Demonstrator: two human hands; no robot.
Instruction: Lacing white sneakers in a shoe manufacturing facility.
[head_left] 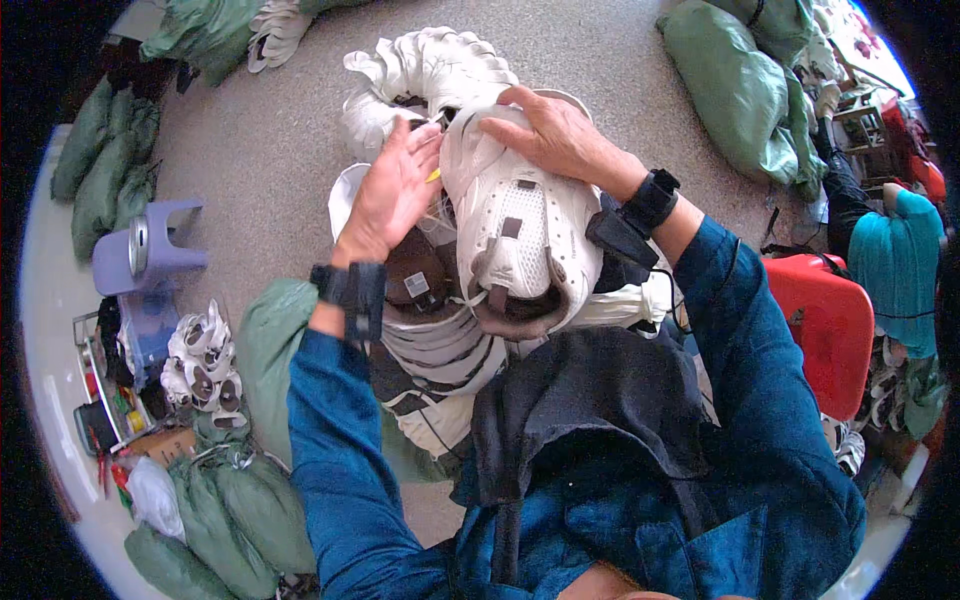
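A white shoe upper [520,220] with a mesh tongue and brown lining lies before me, its heel opening toward my body. My right hand [565,140] is closed over its far right end, thumb and fingers on the white surface. At its left side is my left hand [395,190], palm turned partly up and fingers stretched out. A small yellow thing [433,175] shows beside the left hand; its kind is unclear. Beyond both hands, more white uppers [435,70] are nested in a curved row. Another nested bundle of uppers [440,350] sits below my left wrist.
Green sacks [735,95] lie at the far right, with others [215,510] at lower left. A purple stool [150,245] stands left, near a pile of white uppers [203,365]. On the right are a red chair [820,335] and a person in a teal top [898,260].
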